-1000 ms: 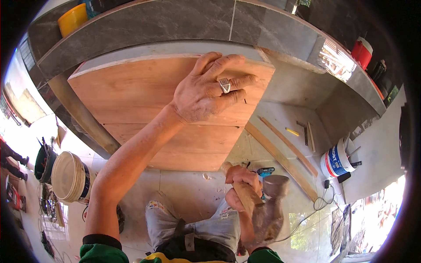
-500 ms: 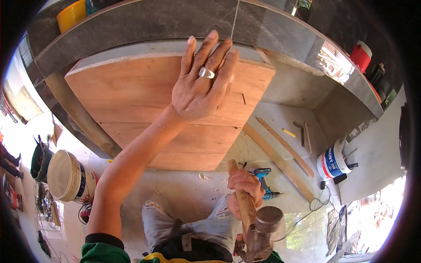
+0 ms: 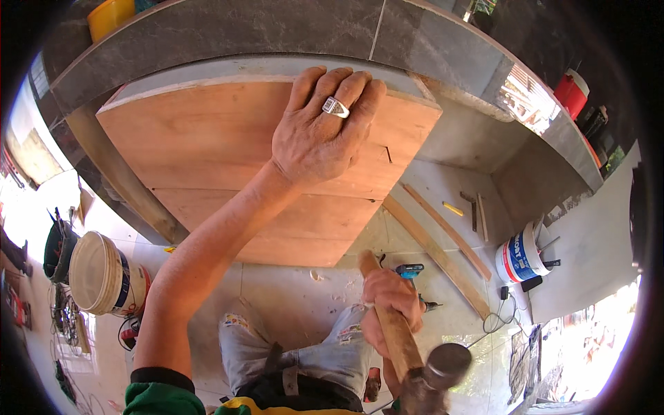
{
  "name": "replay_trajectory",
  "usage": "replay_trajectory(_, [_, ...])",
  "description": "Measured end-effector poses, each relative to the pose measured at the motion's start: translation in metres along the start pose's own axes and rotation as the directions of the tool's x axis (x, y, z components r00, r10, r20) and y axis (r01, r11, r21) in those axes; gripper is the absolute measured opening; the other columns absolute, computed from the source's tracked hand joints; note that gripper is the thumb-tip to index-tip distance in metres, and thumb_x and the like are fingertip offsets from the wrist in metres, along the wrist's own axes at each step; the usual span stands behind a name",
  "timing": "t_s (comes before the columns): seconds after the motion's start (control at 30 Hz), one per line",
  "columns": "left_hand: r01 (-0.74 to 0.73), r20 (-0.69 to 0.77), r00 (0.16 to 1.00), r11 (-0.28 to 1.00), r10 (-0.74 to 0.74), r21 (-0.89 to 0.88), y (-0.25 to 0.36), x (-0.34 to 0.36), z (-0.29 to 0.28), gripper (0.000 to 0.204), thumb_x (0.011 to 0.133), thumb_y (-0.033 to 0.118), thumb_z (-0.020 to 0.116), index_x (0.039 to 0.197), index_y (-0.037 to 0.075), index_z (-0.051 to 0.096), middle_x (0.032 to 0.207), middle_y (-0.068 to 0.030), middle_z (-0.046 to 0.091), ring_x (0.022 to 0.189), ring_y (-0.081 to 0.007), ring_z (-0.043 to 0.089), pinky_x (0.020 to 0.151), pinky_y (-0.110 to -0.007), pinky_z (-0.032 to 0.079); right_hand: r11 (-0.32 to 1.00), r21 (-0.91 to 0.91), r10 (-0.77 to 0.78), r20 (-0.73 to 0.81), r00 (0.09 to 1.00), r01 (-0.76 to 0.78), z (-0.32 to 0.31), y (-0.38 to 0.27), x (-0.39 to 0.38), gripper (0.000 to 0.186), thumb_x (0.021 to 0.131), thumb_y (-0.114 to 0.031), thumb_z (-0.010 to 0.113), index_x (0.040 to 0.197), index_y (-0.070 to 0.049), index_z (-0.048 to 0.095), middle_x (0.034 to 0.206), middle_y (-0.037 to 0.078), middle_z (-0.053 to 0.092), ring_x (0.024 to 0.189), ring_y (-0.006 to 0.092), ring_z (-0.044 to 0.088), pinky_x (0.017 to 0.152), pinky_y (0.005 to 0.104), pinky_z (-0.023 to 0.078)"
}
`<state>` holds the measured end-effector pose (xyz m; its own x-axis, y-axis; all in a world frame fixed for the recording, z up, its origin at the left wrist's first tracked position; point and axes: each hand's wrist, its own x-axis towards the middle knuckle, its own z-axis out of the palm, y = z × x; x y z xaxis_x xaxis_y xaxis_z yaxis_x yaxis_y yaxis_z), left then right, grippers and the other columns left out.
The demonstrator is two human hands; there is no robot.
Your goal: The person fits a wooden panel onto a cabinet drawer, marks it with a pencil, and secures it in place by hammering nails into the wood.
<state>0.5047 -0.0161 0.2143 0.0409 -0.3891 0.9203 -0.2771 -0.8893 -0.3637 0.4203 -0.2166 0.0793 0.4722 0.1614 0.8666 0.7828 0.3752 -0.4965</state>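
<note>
My left hand (image 3: 325, 135), with a silver ring, lies on the upper edge of a plywood panel (image 3: 194, 138), fingers curled over it. The panel stands in front of me against the low tiled counter, with narrow slots along its right side. Low at the right, my right hand (image 3: 391, 304) is closed round the wooden handle of a hammer (image 3: 404, 342), whose metal head (image 3: 448, 365) points toward me. A blue cordless drill (image 3: 409, 271) lies on the floor behind that hand, partly hidden by it.
The tiled counter (image 3: 263, 28) runs across the top. On the right floor lie wooden strips (image 3: 432, 252), a yellow tool (image 3: 452, 208) and a white bucket (image 3: 526, 256) with tools. At the left stand an empty-looking bucket (image 3: 97, 273), a black bucket (image 3: 59, 245) and cables.
My left hand's fingers went from spread, to raised and straight, to curled on the panel's edge. The hammer head has moved down, then rightward, and more of the drill came into view.
</note>
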Motion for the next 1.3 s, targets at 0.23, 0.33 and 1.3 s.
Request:
replay_trajectory(0.23, [0.038, -0.036, 0.999, 0.998, -0.040, -0.042, 0.016, 0.012, 0.003, 0.041, 0.079, 0.006, 0.067, 0.119, 0.002, 0.061, 0.114, -0.0090, 0.061, 0.103, -0.0258, 0.059, 0.095, -0.044, 0.042, 0.493, -0.796, 0.514, -0.059, 0.856, -0.351, -0.042, 0.024, -0.013, 0.014, 0.079, -0.012, 0.065, 0.082, -0.004, 0.054, 0.063, 0.013, 0.057, 0.062, 0.0252, 0.059, 0.052, 0.0395, 0.046])
replay_trajectory(0.33, [0.040, -0.029, 0.999, 0.999, -0.040, -0.020, 0.017, 0.011, 0.001, 0.039, 0.080, 0.007, 0.067, 0.119, 0.002, 0.062, 0.114, -0.0089, 0.061, 0.104, -0.0257, 0.059, 0.095, -0.044, 0.041, 0.951, -0.138, 0.279, -0.004, 0.960, -0.277, -0.045, 0.007, -0.021, 0.012, 0.084, -0.011, 0.062, 0.083, -0.003, 0.054, 0.065, 0.012, 0.057, 0.062, 0.0232, 0.058, 0.055, 0.0404, 0.048])
replay_trajectory(1.3, [-0.114, 0.066, 0.993, 0.976, 0.103, 0.185, 0.018, 0.020, -0.002, 0.032, 0.100, 0.017, 0.046, 0.122, -0.003, 0.057, 0.116, -0.0155, 0.061, 0.102, -0.0300, 0.058, 0.092, -0.045, 0.041, 0.984, -0.150, 0.107, 0.036, 0.994, -0.100, -0.031, 0.032, -0.094, 0.060, 0.075, -0.066, 0.063, 0.087, -0.008, 0.054, 0.071, 0.007, 0.055, 0.061, 0.0287, 0.058, 0.054, 0.0398, 0.037])
